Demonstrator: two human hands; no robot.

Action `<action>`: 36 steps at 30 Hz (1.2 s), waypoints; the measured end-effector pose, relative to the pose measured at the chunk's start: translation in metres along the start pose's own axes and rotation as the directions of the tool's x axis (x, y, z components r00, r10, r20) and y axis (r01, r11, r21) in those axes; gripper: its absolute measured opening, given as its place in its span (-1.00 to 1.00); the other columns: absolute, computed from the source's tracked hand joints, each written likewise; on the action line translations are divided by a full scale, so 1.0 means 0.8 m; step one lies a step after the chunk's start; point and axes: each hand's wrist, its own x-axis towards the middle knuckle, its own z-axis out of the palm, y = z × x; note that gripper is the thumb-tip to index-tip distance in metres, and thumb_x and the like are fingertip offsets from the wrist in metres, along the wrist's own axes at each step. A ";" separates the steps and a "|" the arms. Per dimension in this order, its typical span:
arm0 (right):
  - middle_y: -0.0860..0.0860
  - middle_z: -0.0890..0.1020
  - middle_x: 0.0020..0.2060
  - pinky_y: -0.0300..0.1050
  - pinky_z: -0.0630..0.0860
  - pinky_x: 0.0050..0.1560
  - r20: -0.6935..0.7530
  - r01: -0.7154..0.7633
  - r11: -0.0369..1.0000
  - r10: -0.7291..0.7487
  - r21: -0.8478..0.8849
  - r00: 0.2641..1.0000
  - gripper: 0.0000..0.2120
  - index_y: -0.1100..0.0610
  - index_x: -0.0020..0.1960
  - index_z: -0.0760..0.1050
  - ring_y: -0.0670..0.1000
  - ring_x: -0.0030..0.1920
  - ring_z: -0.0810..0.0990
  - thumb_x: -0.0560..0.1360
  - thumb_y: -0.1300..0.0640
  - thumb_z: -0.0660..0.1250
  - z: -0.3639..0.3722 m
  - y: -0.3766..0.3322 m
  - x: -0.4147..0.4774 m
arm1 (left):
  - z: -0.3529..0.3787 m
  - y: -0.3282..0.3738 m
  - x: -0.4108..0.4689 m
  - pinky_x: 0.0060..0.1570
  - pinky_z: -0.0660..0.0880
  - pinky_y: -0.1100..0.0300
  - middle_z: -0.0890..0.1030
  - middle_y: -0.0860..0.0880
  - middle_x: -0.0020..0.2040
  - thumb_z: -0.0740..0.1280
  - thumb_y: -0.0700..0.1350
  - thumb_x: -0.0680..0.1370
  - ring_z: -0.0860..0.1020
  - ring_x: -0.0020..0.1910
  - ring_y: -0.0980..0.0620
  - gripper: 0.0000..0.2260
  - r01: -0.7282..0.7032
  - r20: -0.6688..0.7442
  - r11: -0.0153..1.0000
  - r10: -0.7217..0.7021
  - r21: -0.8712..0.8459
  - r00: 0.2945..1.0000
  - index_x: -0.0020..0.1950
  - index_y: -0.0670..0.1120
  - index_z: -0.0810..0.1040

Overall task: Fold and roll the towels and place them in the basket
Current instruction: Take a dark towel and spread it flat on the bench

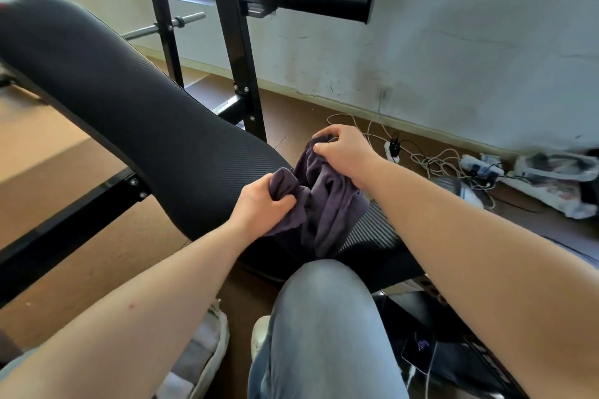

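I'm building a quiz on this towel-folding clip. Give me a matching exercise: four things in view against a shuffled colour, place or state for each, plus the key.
Things
1. towel
2. bench pad
3. power strip
4. knee

Descriptions
A. white, on the floor near the wall, among cables
B. dark purple, bunched up
C. pale blue denim, below the towel in the picture
D. black, ribbed, left of the towel

Pairs: 1-B, 2-D, 3-A, 4-C

Ahead of you lies a black ribbed padded bench. Behind it stand a black steel rack upright and a chrome bar. Tangled white cables sprawl beside a white power strip.
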 end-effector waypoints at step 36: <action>-0.07 0.68 -0.02 -0.19 0.48 0.07 -0.189 -0.056 0.977 0.017 -0.205 0.982 -0.79 0.00 0.12 0.65 0.00 0.05 0.63 0.51 0.13 0.37 -0.209 0.022 -0.142 | 0.049 0.216 -0.044 0.21 0.59 -0.13 0.71 0.04 0.03 0.37 0.15 0.55 0.65 0.08 -0.02 -0.80 -0.016 0.022 0.901 0.029 -0.433 0.999 0.07 0.08 0.63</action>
